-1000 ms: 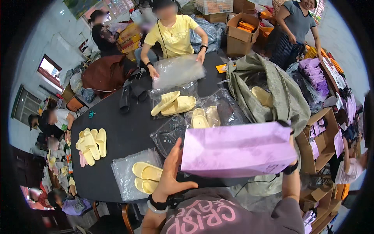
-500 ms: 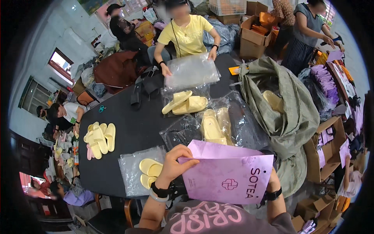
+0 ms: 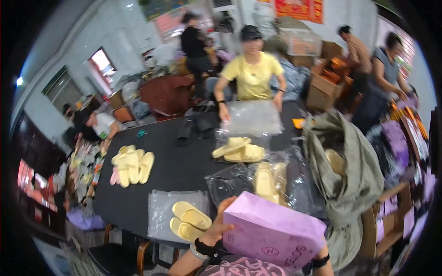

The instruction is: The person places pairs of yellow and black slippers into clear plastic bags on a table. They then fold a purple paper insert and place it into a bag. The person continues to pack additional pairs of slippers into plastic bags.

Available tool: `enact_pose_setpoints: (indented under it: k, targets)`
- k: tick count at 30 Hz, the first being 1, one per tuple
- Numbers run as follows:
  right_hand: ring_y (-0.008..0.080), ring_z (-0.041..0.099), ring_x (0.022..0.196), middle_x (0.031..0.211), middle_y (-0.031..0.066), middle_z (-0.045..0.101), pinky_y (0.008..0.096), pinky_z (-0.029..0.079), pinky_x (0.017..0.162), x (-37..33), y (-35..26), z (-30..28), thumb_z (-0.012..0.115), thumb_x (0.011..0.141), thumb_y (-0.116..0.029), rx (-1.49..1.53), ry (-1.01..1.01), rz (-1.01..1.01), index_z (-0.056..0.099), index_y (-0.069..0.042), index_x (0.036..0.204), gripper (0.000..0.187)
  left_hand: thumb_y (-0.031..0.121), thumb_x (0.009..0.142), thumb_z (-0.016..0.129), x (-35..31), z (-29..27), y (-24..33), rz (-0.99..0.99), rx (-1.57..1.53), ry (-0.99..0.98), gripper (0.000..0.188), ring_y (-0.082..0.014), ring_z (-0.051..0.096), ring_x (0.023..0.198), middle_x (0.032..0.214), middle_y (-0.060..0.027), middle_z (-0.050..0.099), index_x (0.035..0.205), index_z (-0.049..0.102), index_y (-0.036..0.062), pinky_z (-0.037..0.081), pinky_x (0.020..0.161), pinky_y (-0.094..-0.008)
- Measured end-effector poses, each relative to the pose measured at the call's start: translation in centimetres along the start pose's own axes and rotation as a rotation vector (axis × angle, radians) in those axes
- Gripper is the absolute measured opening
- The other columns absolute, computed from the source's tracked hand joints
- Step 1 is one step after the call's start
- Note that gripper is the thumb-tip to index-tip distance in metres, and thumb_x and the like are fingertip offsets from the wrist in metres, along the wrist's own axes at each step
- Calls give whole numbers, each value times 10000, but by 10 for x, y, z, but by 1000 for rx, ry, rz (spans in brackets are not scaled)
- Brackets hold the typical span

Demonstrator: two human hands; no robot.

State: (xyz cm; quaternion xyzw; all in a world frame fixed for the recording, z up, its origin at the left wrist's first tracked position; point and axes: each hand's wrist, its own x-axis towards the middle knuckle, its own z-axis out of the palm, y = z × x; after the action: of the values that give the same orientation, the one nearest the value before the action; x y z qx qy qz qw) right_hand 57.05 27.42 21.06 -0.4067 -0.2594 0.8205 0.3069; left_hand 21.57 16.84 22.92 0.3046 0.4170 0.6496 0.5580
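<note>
My left hand (image 3: 222, 225) grips the left edge of a lilac paper bag (image 3: 271, 225), its thumb on the near face and its fingers behind. The bag is tilted in front of my chest, with a dark emblem and lettering on its near side. My right hand (image 3: 323, 252) is at the bag's right end, its fingers hidden behind the paper. Just left of my left hand, a pair of pale yellow slippers (image 3: 191, 218) rests on a clear plastic bag (image 3: 159, 209). Beyond the paper bag, more yellow slippers (image 3: 264, 181) lie among clear plastic.
A black table (image 3: 184, 161) holds a pile of yellow slippers (image 3: 133, 165) at left and another pair (image 3: 237, 149) farther back. Across it, a person in yellow handles clear plastic bags (image 3: 251, 117). A green-grey sack (image 3: 340, 170) and an open carton (image 3: 391, 216) stand at right.
The paper bag has tipped, so its upper side now faces up and its printed face is foreshortened. My view has lifted, showing more of the room's far side.
</note>
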Motion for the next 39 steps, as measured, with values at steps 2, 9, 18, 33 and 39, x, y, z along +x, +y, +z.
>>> enact_pose_setpoints:
  k: [2, 9, 18, 33, 39]
  targets:
    - [236, 515, 1029, 1189, 104, 520, 373, 412, 873, 0, 5, 2, 652, 770, -176, 25, -36, -31, 537, -36, 1162, 431, 142, 639, 812, -20, -16, -9, -179, -8, -64, 1033, -220, 273, 1297, 1386, -93, 282, 1407, 126, 71, 208, 1075, -341]
    - [278, 412, 1181, 1337, 148, 398, 420, 320, 983, 0, -22, 20, 597, 807, -338, -5, -230, -279, 391, -33, 1316, 629, 303, 688, 777, -32, 13, 42, -75, 213, -123, 930, -197, 209, 1294, 1329, -116, 266, 1345, 168, 50, 172, 1065, -347]
    - [354, 428, 1177, 1301, 228, 413, 450, 330, 992, -23, -151, 124, 635, 788, -442, -1431, -345, -459, 404, 23, 1295, 726, 229, 603, 850, -51, 42, 61, 285, 692, -86, 946, -328, 115, 1344, 1404, -216, 93, 1230, 156, 91, 234, 1040, -428]
    - [308, 527, 901, 1070, 135, 511, 388, 424, 770, 11, -103, 173, 728, 565, -191, -1556, -843, -908, 651, -166, 947, 390, 364, 516, 847, -35, 47, 72, 501, 1038, -166, 909, -389, 327, 1185, 1329, -254, 216, 1169, 282, 80, 282, 990, -466]
    - [324, 527, 984, 1124, 153, 496, 404, 431, 805, 5, -108, 171, 730, 600, -118, -1493, -792, -864, 613, -138, 1025, 441, 282, 494, 875, -18, 57, 67, 447, 969, -219, 874, -427, 320, 1197, 1314, -291, 244, 1101, 295, 41, 318, 967, -476]
